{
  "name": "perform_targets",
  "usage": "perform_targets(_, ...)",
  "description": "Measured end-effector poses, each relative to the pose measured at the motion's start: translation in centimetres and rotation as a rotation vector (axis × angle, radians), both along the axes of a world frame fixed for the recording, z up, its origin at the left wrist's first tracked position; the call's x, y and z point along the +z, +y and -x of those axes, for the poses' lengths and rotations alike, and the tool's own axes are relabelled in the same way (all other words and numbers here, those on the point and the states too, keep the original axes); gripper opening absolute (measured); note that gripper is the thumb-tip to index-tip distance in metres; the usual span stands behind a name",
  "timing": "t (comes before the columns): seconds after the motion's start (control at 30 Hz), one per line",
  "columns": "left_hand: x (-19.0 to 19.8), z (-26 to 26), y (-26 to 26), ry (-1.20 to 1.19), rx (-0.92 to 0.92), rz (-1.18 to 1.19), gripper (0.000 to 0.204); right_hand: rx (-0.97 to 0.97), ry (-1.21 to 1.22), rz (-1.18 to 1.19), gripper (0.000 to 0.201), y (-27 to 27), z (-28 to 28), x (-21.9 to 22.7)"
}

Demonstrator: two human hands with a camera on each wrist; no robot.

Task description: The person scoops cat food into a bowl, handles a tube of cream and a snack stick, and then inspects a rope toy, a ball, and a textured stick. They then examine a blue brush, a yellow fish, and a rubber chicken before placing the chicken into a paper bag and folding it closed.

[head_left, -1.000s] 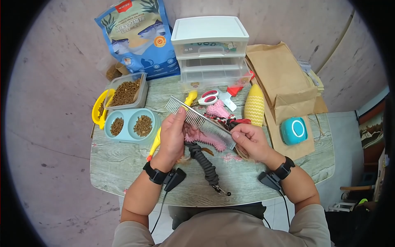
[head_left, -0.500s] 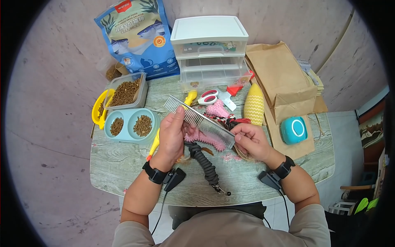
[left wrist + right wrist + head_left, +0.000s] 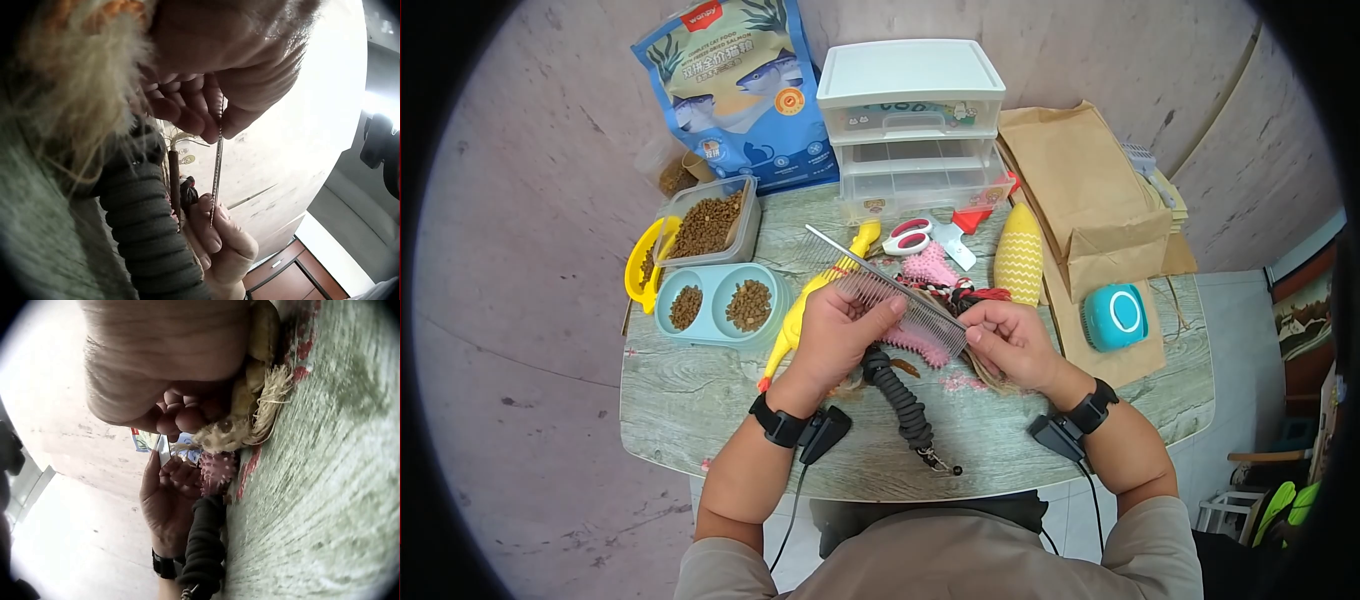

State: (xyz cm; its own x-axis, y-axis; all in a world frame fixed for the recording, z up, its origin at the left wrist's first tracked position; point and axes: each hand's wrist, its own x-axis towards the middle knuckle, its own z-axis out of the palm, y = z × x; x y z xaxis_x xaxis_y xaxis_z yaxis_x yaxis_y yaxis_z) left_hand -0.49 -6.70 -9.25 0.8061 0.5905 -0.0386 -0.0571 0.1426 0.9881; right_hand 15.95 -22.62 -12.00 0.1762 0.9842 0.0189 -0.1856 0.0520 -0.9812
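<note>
A metal comb (image 3: 930, 312) is held slantwise over the middle of the table, its long teeth facing down and toward the person. My left hand (image 3: 838, 335) pinches it near the middle, thumb on the near side; the left wrist view shows the comb edge-on between thumb and fingers. At the comb's lower right end, my right hand (image 3: 1015, 348) grips it between thumb and fingertips. Below the hands lie a coiled dark grey rope (image 3: 897, 400) with a metal clip and a pink spiky toy (image 3: 920, 343), partly covered by the comb. A yellow rubber chicken (image 3: 795, 325) lies beside the left hand.
Left stand a blue double bowl (image 3: 719, 300) of kibble, a kibble tub (image 3: 745, 225) and a cat food bag (image 3: 740, 130). Behind are white drawers (image 3: 910, 90), scissors (image 3: 908, 237) and a yellow fish-shaped toy (image 3: 1018, 255). A paper bag (image 3: 1080, 190) and teal brush (image 3: 1114, 318) are right.
My left hand has slid down and rightward along the comb, its thumb now near the comb's middle; more of the rubber chicken shows. The right hand keeps its hold at the same end.
</note>
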Motion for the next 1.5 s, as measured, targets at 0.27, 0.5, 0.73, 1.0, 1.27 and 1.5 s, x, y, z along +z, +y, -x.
perform_targets(0.27,-0.71,0.08,0.34,0.028,0.051,0.05,0.013,-0.009,-0.021,0.029,0.009,0.01,0.06,-0.07)
perform_targets(0.5,-0.85,0.05,0.5,0.013,0.099,0.129,0.012,-0.02,-0.045,0.053,0.01,0.0,0.12,0.33)
perform_targets(0.73,-0.37,0.04,0.18,-0.004,0.117,0.145,0.012,-0.009,-0.054,0.029,0.009,-0.02,-0.01,0.18)
perform_targets(1.0,-0.68,-0.01,0.2,-0.025,0.106,0.133,0.011,0.003,-0.055,0.032,0.009,-0.05,-0.1,-0.14)
perform_targets(1.27,-0.88,0.07,0.42,-0.021,0.109,0.116,0.011,-0.012,-0.078,0.033,0.009,-0.02,-0.05,-0.04)
perform_targets(1.5,-0.15,0.1,0.05,-0.033,-0.014,0.156,0.015,0.027,0.0,-0.025,0.012,-0.01,-0.13,-0.31)
